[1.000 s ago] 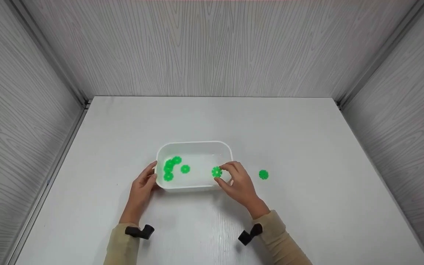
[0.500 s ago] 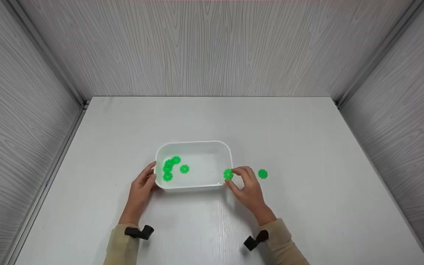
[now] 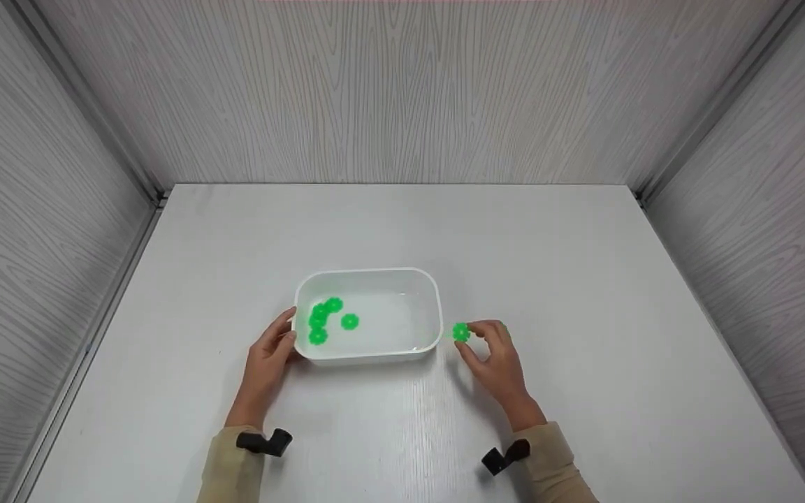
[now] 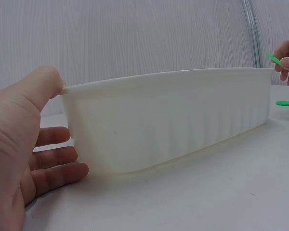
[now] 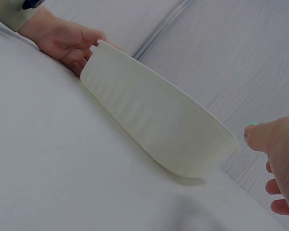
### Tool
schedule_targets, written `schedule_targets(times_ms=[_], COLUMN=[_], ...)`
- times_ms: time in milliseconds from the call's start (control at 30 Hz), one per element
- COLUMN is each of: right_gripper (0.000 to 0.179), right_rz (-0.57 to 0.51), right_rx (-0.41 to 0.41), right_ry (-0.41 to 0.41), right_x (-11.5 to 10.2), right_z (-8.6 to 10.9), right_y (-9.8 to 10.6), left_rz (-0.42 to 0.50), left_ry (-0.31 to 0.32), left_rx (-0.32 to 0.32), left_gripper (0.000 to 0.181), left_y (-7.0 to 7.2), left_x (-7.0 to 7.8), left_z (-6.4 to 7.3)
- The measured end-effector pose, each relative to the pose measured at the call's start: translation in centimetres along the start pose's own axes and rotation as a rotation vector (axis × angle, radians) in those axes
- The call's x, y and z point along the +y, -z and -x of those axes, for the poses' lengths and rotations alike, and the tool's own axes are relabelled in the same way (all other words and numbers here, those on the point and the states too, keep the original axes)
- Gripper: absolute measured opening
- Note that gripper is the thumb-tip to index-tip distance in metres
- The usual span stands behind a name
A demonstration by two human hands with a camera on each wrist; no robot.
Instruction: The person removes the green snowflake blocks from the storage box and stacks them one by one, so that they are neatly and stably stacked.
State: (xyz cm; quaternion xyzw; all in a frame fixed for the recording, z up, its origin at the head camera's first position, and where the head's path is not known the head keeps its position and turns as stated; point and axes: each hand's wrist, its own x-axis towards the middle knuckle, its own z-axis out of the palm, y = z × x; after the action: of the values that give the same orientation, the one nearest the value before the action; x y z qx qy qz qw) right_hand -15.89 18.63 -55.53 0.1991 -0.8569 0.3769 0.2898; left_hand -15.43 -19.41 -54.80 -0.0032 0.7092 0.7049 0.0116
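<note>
A white plastic bin (image 3: 374,353) stands on the table in the head view. Several green flower-shaped discs lie in its left half, one disc (image 3: 350,321) apart from the cluster (image 3: 318,314). My left hand (image 3: 267,356) grips the bin's left end, thumb on the rim (image 4: 159,74) and fingers against the end wall. Just past the bin's right end, my right hand (image 3: 497,360) pinches a green flower-shaped disc (image 3: 460,332) between thumb and fingertip, above the table. Another green disc (image 4: 283,103) lies on the table below that hand, mostly hidden by it in the head view.
The white table (image 3: 584,265) is bounded by a wood-grain back panel (image 3: 402,91) and side panels, left (image 3: 46,209) and right (image 3: 759,195). Each wrist wears a black camera mount, left (image 3: 265,441) and right (image 3: 506,456).
My right hand has carried the pinched green disc rightward, from over the bin to beyond its right rim, now covering the disc on the table. My left hand stays at the bin's left end.
</note>
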Motion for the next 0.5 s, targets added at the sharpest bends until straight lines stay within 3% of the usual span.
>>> schedule_targets(times_ms=[200,500], right_gripper=[0.028,0.027], right_rz=[0.003,0.032], right_rx=[0.014,0.020], right_ry=[-0.028,-0.158], right_x=[1.1,2.9], right_z=[0.3,1.1], right_y=[0.8,2.0], left_rz=[-0.002,-0.005], left_ry=[-0.002,0.002], left_rx=[-0.003,-0.001], left_gripper=[0.043,0.043], left_y=[0.0,0.0], left_x=[0.1,0.1], left_z=[0.0,0.1])
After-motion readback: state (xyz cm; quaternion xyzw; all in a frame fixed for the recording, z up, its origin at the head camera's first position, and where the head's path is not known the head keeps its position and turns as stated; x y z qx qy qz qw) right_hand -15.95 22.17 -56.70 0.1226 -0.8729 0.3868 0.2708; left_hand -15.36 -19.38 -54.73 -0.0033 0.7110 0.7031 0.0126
